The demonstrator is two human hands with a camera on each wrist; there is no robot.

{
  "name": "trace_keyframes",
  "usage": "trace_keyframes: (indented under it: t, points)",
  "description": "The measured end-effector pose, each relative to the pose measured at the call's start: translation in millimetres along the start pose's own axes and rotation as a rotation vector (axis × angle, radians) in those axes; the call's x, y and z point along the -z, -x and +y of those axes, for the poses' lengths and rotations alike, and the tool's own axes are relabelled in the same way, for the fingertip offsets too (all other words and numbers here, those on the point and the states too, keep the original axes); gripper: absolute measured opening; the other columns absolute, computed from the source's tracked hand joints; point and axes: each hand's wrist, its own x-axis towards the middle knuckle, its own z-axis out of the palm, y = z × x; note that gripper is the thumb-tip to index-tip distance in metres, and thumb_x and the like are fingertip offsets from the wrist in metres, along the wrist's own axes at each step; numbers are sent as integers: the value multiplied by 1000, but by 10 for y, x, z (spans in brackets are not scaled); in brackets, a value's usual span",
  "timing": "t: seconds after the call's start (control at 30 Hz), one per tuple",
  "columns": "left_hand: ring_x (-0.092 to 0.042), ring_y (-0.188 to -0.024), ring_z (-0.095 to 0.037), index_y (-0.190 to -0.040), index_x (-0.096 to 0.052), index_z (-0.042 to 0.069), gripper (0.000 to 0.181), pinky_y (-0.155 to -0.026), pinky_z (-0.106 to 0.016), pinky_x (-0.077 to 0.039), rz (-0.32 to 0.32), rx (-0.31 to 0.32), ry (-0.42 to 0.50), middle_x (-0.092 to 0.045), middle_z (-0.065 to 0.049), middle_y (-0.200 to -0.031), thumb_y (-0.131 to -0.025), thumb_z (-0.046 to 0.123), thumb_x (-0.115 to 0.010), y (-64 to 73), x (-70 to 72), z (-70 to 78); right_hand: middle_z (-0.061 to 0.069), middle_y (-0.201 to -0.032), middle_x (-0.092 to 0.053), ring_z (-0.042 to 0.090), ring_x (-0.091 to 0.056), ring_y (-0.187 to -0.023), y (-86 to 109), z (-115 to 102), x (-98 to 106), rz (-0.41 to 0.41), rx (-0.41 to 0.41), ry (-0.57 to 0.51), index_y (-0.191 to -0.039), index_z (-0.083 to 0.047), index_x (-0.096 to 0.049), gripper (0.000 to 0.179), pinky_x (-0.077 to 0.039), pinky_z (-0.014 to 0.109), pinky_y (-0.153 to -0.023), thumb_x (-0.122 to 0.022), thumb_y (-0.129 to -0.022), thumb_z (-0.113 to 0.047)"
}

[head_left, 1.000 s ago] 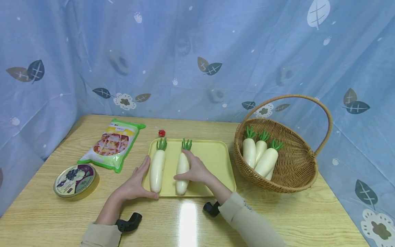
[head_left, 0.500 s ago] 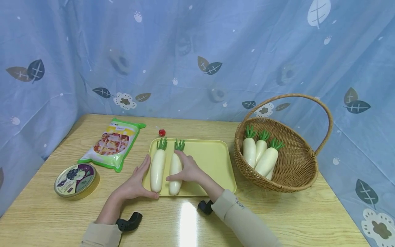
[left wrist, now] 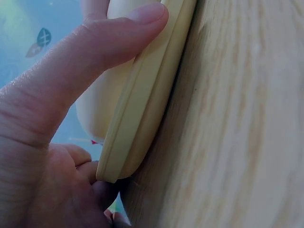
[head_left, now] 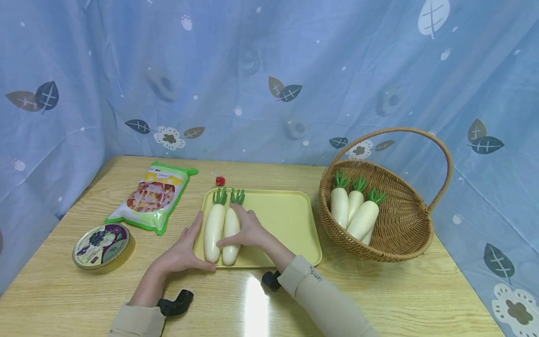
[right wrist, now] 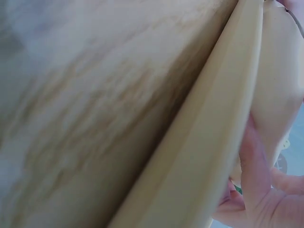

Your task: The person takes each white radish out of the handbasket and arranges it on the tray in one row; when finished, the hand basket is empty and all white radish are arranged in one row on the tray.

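On the yellow tray lie two white radishes with green tops, side by side at its left. My right hand grips the right-hand radish, thumb near its lower half and fingers toward the leafy end. The left-hand radish lies close against it. My left hand holds the tray's front left corner, its thumb along the front rim and fingers along the left side. In the left wrist view, the thumb crosses the tray rim. The right wrist view shows fingers beside a radish.
A wicker basket with several white radishes stands at the right, its tall handle arching up. Left of the tray are a green-edged food packet and a round tin. A small red object lies behind the tray.
My right hand has slid its radish leftward across the tray, up close to the other radish. My left hand has stayed at the tray corner.
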Motion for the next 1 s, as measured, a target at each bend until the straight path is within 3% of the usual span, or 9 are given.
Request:
trace_keyframes:
  t: [0.33,1.0]
  points:
    - [13,-130,-50,-145,12,7,140,-101,-63,7,10,-3,11,6,-21,-150,-52,32,-89,18,-4,-5,19,-129,-38,23,-44,-106,-59,-64,-81,-16,-21,11,-145,-18,-24,107,-44,40,-86,-83,-59,-43]
    - [15,-128,-52,-145,15,8,140,-99,-66,6,8,8,32,11,-19,-150,-53,30,-88,-5,-6,-5,17,-122,-40,19,-42,-97,-90,-127,-81,-32,-11,49,-145,-18,-23,107,-44,33,-78,-83,-60,-43]
